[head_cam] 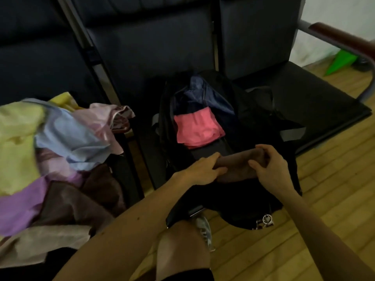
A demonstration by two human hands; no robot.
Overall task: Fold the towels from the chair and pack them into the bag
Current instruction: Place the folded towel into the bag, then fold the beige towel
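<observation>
We note left hand (205, 169) and right hand (272, 167) both pinching brown towel (239, 162) over bag (251, 110); pink towel (197, 129) at 12 o'clock.

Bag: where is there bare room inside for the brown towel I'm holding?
Free: the dark strip inside the bag, between the pink towel and the brown towel. The seat right of the bag is mostly bare too. Crowded: the towel pile on the left.
</observation>
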